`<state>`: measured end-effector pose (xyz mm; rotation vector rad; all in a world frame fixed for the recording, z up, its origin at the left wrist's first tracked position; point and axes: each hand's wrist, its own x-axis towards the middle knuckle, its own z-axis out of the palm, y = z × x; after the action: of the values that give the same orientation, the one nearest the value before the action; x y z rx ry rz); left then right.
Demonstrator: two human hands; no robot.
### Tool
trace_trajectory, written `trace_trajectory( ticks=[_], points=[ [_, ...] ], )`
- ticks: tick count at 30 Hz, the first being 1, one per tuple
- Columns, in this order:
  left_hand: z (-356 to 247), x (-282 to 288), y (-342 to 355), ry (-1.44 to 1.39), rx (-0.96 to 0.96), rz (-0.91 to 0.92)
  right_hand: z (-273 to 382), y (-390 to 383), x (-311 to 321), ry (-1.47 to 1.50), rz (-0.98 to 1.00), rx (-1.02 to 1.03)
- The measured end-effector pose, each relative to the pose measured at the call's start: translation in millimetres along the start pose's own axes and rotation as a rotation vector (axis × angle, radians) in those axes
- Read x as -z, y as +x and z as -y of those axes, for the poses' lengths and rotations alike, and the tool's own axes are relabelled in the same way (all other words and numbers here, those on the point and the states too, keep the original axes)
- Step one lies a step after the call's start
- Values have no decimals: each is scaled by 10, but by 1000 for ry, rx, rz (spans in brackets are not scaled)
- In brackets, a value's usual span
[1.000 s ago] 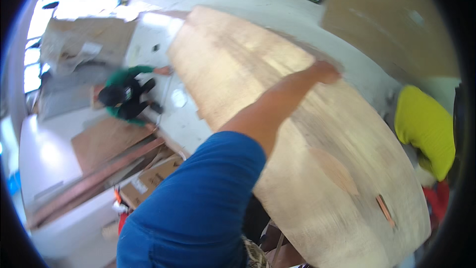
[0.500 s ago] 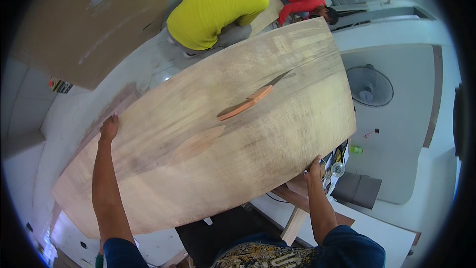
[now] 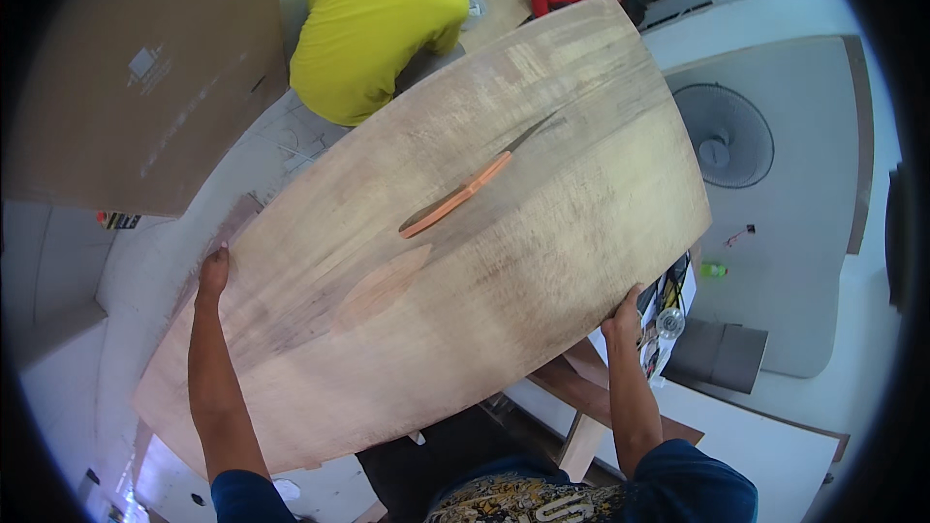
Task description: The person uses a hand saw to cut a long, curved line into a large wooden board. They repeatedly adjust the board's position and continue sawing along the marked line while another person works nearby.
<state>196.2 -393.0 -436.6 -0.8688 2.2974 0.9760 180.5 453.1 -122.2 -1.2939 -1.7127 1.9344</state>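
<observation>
Crowded workshop: left hand (image 3: 213, 271) and right hand (image 3: 625, 315) grip the plywood (image 3: 436, 252); swinging could hit the near worker (image 3: 373, 24).

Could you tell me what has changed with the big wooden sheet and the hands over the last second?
A second ago one arm reached across the plywood sheet. Now the left hand lies on its far left edge and the right hand grips its right edge. Since half a second ago, little changed; the person in yellow stays crouched beyond.

Woodworking shop: plywood sheets (image 3: 436, 261), timber offcuts (image 3: 591, 407), floor workers (image 3: 373, 24).
</observation>
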Motion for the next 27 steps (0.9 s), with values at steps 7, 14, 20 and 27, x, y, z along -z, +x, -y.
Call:
trace_trajectory(
  ticks=[7, 14, 20, 27],
  points=[
    [213, 240, 248, -158, 41, -166, -18, 160, -283, 93, 150, 63],
    [199, 390, 397, -120, 128, -294, -292, 319, -640, -2, -99, 210],
    [-438, 276, -123, 121, -188, -821, -273, 250, -758, -206, -246, 313],
    [-3852, -142, -1806, -609, -950, 175, -197, 238, -561, -410, -410, 378]
  ],
)
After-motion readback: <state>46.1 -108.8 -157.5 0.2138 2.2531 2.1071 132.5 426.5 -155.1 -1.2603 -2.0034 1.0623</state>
